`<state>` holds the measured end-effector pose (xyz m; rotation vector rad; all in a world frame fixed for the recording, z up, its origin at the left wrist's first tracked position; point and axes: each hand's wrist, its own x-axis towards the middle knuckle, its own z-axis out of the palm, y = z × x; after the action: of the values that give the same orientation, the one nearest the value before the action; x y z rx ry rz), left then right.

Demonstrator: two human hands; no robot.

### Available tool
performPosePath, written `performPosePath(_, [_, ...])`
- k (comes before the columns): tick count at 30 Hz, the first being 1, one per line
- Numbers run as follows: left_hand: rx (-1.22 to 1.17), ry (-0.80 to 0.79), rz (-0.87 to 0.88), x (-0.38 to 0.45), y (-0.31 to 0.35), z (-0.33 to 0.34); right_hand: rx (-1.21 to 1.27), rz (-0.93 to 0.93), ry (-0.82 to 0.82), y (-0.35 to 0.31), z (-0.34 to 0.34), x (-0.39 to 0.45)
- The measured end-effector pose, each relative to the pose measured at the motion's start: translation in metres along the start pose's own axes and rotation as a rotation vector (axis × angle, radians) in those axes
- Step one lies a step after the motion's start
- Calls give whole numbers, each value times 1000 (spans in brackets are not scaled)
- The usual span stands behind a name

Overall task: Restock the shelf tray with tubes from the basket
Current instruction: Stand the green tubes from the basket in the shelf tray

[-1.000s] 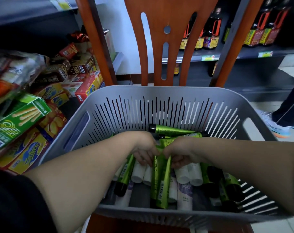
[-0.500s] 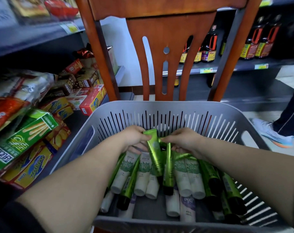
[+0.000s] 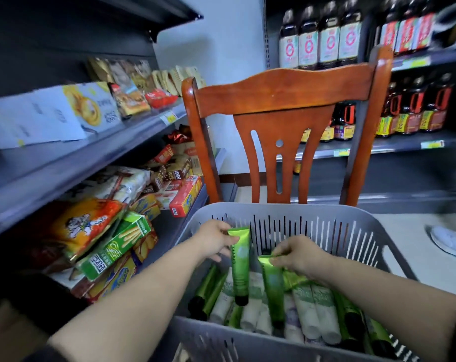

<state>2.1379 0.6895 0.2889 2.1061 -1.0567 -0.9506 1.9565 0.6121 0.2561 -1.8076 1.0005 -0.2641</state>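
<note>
Green tubes [image 3: 240, 265] upright, caps down

Shop aisle, evenly lit. At centre, a wooden chair [image 3: 281, 100] with carved back, reddish-brown. To the left, dark grey shelves [image 3: 65, 163] stacked with snack boxes [image 3: 186, 195] and packets. Behind, a pale blue wall [image 3: 221, 48]. To the right, more shelving [image 3: 409, 145] lined with dark bottles [image 3: 328, 37], price tags along the edges. Light tiled floor [image 3: 417, 259] at lower right.

Both arms outstretched — left hand [image 3: 214, 240] and right hand [image 3: 296, 254] pinching.
</note>
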Motion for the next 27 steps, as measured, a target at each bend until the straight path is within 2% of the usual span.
performPosePath(4, [-76, 126, 88, -45, 15, -41, 222, -200, 133, -46, -10, -31])
performPosePath(8, [-90, 271, 167, -101, 39, -83, 262, -413, 171, -111, -19, -64])
performPosePath(16, [-93, 553, 240, -239, 75, -154, 410, -654, 17, -233, 10, -117])
performPosePath(23, [-52, 794, 258, -373, 72, -200, 620, -746, -265, -313, 63, -182])
performPosePath(27, [-55, 917, 233, -443, 59, -217, 627, -819, -390, -349, 102, -227])
